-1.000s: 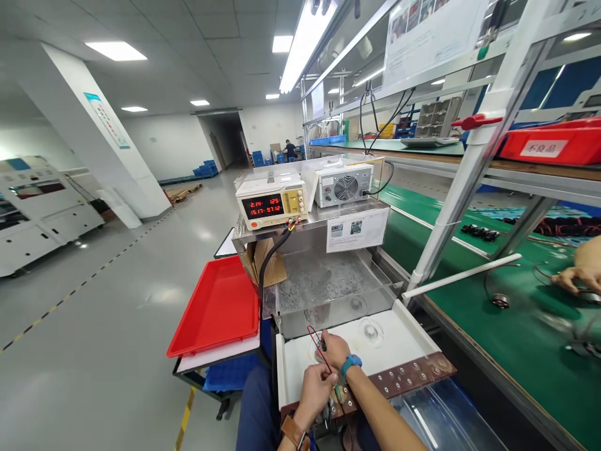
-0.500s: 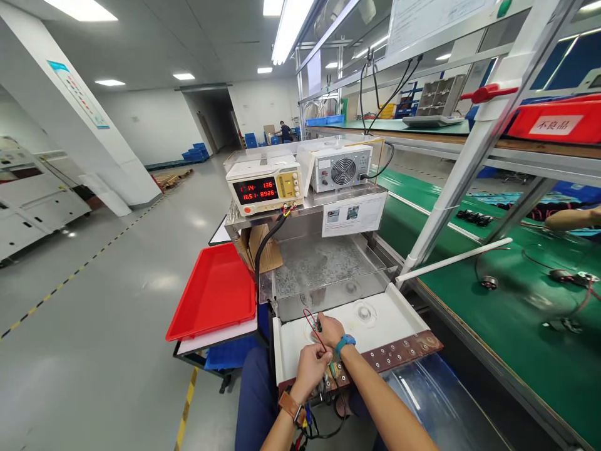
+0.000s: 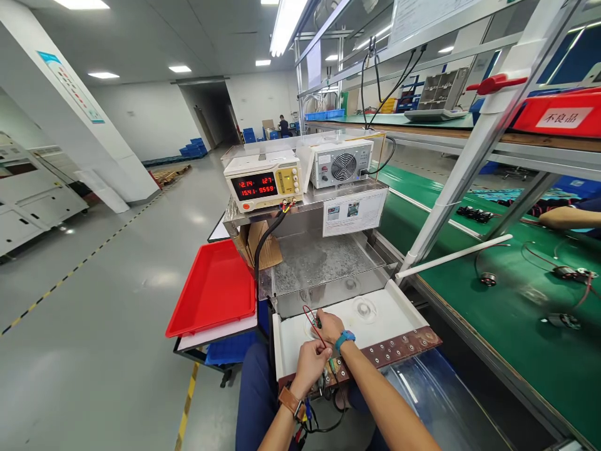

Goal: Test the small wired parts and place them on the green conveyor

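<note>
My left hand (image 3: 312,362), with a brown watch strap at its wrist, pinches a thin red wire (image 3: 315,325) near the terminal strip. The wire loops up and over toward my right hand (image 3: 330,327), which wears a blue band. Closed fingers of that hand grip a small dark part with a bit of green (image 3: 318,322), mostly hidden, low over the white tray (image 3: 389,307). Below my hands runs the brown terminal strip (image 3: 393,351) with several metal studs. Green-sleeved clips and a black cable (image 3: 344,401) hang by its front edge.
A power supply (image 3: 263,181) with red digits stands on the metal shelf behind a clear shield. At left is a red tray (image 3: 213,288). Motors with wires (image 3: 488,279) lie on the green bench at right, near another person's arm (image 3: 570,217).
The red digits on the power supply have changed. Both my hands keep nearly the same place and grip; the view has shifted slightly. The other person's arm has moved a little left.
</note>
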`<state>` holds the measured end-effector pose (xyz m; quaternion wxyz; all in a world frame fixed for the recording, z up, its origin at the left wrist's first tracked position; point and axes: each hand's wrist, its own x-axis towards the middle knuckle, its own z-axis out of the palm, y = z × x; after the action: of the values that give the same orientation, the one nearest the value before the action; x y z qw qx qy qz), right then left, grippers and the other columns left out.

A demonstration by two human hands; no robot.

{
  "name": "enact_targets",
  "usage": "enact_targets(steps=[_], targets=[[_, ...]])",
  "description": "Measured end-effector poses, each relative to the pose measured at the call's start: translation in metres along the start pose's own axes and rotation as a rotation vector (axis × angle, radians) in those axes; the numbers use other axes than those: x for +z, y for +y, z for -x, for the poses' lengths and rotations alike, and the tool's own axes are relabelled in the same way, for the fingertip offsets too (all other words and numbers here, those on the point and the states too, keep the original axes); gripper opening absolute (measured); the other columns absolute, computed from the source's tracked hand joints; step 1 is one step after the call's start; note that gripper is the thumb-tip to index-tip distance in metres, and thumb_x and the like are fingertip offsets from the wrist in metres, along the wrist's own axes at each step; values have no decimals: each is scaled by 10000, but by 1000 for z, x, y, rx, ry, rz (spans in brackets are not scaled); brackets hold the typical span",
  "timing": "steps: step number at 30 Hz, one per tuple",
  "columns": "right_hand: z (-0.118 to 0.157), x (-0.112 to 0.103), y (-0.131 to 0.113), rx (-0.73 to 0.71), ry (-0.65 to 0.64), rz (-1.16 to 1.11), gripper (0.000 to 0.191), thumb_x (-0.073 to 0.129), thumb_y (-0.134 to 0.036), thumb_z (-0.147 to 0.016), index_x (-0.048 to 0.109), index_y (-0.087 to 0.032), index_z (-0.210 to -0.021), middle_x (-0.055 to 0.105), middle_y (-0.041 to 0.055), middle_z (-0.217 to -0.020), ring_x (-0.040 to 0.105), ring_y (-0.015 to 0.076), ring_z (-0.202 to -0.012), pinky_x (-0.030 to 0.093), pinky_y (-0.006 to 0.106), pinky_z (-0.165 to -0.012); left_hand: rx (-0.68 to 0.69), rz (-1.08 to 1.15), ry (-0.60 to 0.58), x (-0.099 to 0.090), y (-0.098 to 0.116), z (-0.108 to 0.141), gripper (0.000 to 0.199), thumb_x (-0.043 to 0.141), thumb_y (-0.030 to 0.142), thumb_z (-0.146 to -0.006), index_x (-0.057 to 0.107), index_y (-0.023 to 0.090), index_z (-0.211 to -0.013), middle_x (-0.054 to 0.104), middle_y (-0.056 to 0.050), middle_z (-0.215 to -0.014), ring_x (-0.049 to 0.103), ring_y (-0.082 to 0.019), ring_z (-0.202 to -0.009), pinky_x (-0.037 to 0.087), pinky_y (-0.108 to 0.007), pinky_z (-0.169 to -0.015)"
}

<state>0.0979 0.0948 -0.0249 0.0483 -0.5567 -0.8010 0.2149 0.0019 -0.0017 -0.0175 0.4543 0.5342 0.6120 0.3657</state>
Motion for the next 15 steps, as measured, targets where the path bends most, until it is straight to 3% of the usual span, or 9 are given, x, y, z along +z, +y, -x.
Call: enact_targets(steps=[15], targets=[[-3, 4, 4, 3, -18, 43, 344, 571, -433, -841, 543, -196, -1090, 698, 89, -977, 647, 234, -914, 381, 284, -695, 6, 5, 4, -1, 6, 2, 190, 595, 310, -721, 700, 152, -708, 695, -30, -654, 582, -159, -620, 418, -253, -609]])
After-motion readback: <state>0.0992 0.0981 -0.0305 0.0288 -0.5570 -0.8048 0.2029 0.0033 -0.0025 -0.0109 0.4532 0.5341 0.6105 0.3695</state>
